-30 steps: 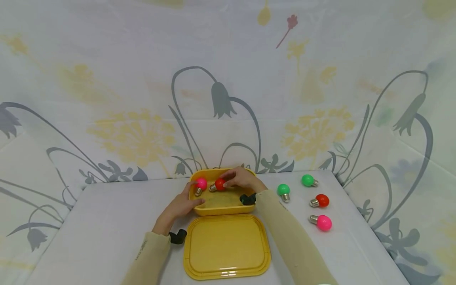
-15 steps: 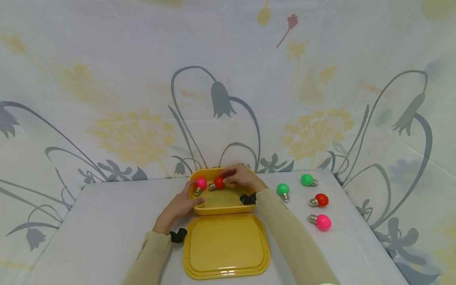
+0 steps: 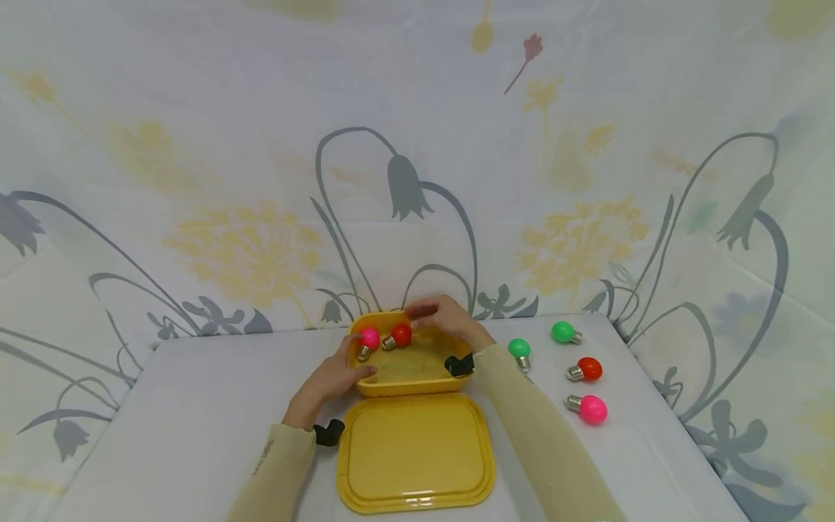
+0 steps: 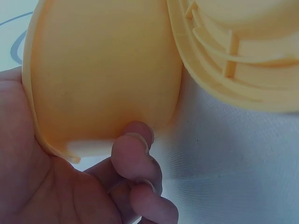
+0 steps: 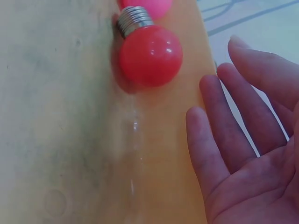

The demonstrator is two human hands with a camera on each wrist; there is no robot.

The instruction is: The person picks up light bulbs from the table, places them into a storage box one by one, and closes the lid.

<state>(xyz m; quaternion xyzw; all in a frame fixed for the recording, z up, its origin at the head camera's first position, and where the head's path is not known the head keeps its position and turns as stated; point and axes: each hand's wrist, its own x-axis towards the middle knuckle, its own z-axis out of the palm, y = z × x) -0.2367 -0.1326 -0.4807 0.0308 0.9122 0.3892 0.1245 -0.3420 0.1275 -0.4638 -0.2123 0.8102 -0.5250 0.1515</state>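
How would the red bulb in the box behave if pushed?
The red bulb would probably roll in an arc, its globe being wider than its metal base. Its gloss suggests slipperiness; the box wall could stop it.

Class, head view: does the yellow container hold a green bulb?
No, the yellow container shows only one pink bulb and one red bulb.

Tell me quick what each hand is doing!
Left hand: holding the rectangular yellow plastic box.
Right hand: open, empty, near the round red metal-based bulb inside.
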